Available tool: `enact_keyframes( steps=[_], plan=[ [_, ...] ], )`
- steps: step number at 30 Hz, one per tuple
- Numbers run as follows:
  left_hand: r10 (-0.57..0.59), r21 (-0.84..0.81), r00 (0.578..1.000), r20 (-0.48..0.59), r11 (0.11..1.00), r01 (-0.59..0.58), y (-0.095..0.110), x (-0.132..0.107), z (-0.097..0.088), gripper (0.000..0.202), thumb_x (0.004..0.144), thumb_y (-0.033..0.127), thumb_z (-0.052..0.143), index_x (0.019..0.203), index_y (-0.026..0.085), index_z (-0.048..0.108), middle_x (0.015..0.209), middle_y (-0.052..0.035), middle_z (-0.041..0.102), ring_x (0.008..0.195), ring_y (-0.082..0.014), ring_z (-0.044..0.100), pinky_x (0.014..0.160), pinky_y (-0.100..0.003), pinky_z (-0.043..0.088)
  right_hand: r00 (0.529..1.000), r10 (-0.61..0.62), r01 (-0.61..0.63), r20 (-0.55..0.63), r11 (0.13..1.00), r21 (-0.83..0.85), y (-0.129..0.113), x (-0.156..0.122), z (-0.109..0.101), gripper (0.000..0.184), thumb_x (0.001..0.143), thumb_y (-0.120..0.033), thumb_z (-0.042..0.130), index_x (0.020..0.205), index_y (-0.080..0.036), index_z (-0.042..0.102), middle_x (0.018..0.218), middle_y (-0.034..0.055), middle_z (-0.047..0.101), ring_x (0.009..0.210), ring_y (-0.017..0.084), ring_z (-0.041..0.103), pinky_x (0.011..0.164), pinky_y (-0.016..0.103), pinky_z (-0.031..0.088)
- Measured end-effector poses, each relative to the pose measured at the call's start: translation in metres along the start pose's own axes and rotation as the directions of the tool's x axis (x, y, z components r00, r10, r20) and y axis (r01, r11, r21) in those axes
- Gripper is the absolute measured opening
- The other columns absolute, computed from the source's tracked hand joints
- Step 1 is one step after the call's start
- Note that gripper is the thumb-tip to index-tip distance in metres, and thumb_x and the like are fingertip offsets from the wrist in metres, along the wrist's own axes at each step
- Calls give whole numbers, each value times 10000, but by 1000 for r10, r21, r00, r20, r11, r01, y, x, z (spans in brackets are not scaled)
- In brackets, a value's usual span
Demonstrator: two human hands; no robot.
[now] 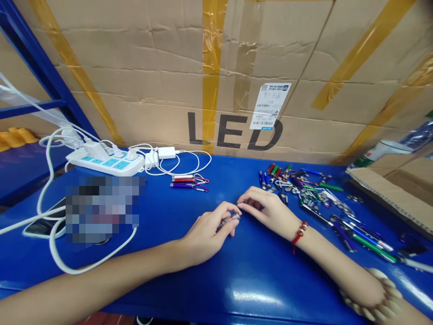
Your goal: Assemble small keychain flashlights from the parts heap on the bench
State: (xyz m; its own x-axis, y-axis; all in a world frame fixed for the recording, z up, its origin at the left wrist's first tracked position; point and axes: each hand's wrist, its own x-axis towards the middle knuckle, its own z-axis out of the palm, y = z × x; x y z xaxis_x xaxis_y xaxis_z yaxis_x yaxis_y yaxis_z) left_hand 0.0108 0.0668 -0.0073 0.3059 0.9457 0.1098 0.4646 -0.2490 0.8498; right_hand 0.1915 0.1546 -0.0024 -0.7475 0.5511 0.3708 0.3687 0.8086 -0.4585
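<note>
My left hand (206, 234) is closed around a small silver cylinder (230, 220), its bright ringed end showing past the thumb and fingertips. Close by on the right, my right hand (270, 210) has its thumb and forefinger pinched together; whatever may be between them is too small to make out. Behind the hands lie a red keychain flashlight (182, 178) and a purple keychain flashlight (181, 185), side by side, with clips at their right ends. A scattered heap of coloured tubes, clips and metal parts (304, 187) spreads beyond my right hand.
On the blue table (189, 284), a white power strip (108, 162) with cables stands at the back left. A looped white cable (101, 266) runs near my left forearm. A large cardboard box (162, 81) walls the back; an open carton (389, 194) stands right.
</note>
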Motion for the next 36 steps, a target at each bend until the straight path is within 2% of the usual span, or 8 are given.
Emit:
enact_keyframes(
  steps=[4,7,11,15,21,27,32,36],
  plan=[
    [6,-13,1000,-18,1000,-6,-1,0,0,136,919,274,343,1035,216,384,688,62,549,630,-92,502,629,-207,350,983,-6,34,-182,988,153,-3,2,1,117,809,-248,577,789,-152,641,874,63,562,710,101,549,593,202,470],
    [7,-22,999,-34,1000,-8,-2,0,1,132,915,267,351,1038,221,365,681,66,545,619,-92,496,617,-207,346,967,118,-46,-227,953,300,-9,2,4,126,761,-281,631,747,-158,657,805,50,586,674,106,561,560,205,476],
    [-16,-22,999,-42,1000,15,-2,0,2,147,898,268,388,1034,221,361,678,66,553,601,-94,493,595,-208,341,923,377,-279,-72,789,548,-14,1,11,246,736,-378,635,769,-134,643,715,40,602,544,89,536,482,203,463],
    [-41,-38,998,-45,999,39,-1,1,2,153,888,268,400,1024,207,364,676,56,562,594,-99,495,590,-210,344,888,460,-367,24,674,641,-16,1,15,300,704,-409,654,789,-122,634,608,18,584,488,74,498,428,175,426],
    [-31,-73,998,-49,997,28,-1,2,1,117,887,261,396,980,196,366,712,40,597,593,-94,489,589,-201,337,875,481,-360,56,569,739,-22,3,12,301,667,-404,680,744,-118,623,558,-6,561,439,46,454,389,145,388],
    [-30,-53,998,-51,998,28,-2,0,2,74,894,261,385,927,195,379,698,45,598,587,-97,490,592,-210,335,894,440,-357,89,578,734,-23,2,9,245,651,-348,704,688,-114,641,662,21,605,488,34,460,404,136,352],
    [19,-77,1000,-7,997,-19,-2,0,1,70,904,243,367,891,190,411,703,38,582,662,-102,535,658,-215,368,881,359,-452,308,443,774,-15,3,4,270,586,-347,749,638,-110,630,664,16,593,499,32,448,395,133,341],
    [61,-59,998,27,997,-59,-2,-1,1,91,898,214,382,844,185,449,716,38,574,673,-87,532,658,-189,375,835,357,-540,419,378,752,-8,4,1,336,490,-334,794,578,-101,569,606,-8,552,479,27,436,383,133,328]
  ],
)
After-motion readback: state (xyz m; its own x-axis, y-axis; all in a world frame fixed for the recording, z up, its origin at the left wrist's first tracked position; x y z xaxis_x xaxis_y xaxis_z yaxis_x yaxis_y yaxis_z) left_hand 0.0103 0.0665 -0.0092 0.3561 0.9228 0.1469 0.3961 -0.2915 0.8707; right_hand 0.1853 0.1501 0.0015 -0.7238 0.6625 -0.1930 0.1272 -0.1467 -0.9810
